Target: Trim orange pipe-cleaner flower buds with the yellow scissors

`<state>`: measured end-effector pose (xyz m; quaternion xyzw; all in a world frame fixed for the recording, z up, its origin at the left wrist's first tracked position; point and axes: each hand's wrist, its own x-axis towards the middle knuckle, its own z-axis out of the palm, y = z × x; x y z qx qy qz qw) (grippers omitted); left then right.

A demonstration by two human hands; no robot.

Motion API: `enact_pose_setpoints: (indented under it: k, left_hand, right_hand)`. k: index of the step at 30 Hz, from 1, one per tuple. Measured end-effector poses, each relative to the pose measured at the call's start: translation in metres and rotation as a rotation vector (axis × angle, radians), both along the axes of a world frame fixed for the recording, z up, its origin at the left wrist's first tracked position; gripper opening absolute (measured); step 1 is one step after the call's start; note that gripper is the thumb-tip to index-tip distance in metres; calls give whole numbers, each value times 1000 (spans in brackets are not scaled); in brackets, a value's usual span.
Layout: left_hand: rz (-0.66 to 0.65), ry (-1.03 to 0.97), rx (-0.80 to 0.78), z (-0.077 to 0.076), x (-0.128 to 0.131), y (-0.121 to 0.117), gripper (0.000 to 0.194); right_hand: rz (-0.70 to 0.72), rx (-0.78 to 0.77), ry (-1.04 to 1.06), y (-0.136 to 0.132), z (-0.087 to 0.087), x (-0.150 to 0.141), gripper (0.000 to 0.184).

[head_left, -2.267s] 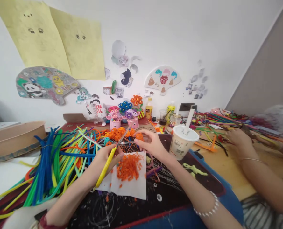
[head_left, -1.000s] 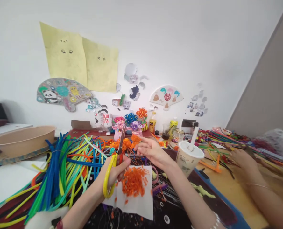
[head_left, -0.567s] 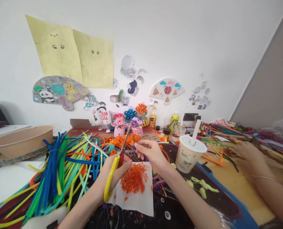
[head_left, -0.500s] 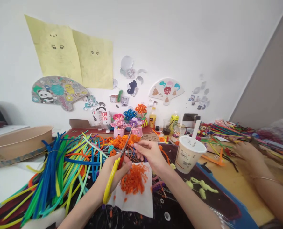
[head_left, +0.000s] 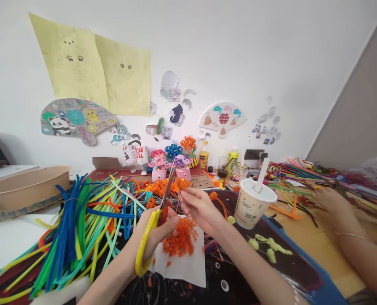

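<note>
My left hand (head_left: 163, 232) is closed around scissors (head_left: 146, 245) with yellow and red handles. Their blades point up and away, and look nearly closed. Just to the right, my right hand (head_left: 202, 210) pinches a small orange fuzzy flower (head_left: 181, 184) at its base, close to the blades but seemingly apart from them. Below both hands, a heap of orange fuzzy clippings (head_left: 180, 245) lies on a white sheet of paper (head_left: 193, 276). More orange flowers (head_left: 158, 187) are piled behind the scissors.
Bundles of coloured pipe cleaners (head_left: 67, 237) spread at left. A lidded cup with a straw (head_left: 253, 207) stands right of my right hand. Finished potted flowers (head_left: 172, 154) and a juice bottle (head_left: 204, 156) stand along the back. Another person's hand (head_left: 330, 201) is at far right.
The scissors have turned slightly more upright, their tips shifting a little left. The orange flower now sits slightly farther from the blades. The view has moved a little.
</note>
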<state>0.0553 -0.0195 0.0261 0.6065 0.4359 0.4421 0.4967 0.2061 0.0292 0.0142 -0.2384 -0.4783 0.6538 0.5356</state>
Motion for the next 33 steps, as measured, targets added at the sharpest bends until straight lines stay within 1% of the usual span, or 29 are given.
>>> enact_pose_setpoints:
  k: [5, 8, 13, 16, 21, 26, 28, 31, 33]
  left_hand:
    - [-27, -60, -50, -3, -1, 1, 32]
    - [-61, -90, -98, -5, -1, 2, 33]
    - [-124, -130, -159, -5, 0, 0, 34]
    - [-113, -139, -158, -3, 0, -1, 33]
    - [-77, -136, -129, -2, -3, 0, 32]
    - [-89, -132, -126, -1, -5, 1, 32]
    - [-100, -121, -123, -2, -6, 1, 32]
    - [-106, -86, -113, -3, -7, 3, 31]
    - [-106, -48, -97, -2, -9, 4, 31]
  right_hand:
    - [-16, 38, 16, 1, -1, 3, 23]
    - [13, 40, 24, 0, -1, 3, 23]
    - [21, 52, 35, 1, -4, 3, 25]
    - [16, 65, 30, 2, -5, 4, 26]
    - [-12, 65, 10, 4, -2, 12, 21]
    - [31, 45, 7, 6, 1, 19, 20]
    - [55, 36, 34, 6, 2, 21, 27]
    - [85, 80, 8, 6, 5, 24, 46]
    - [57, 116, -69, 4, 7, 24, 47]
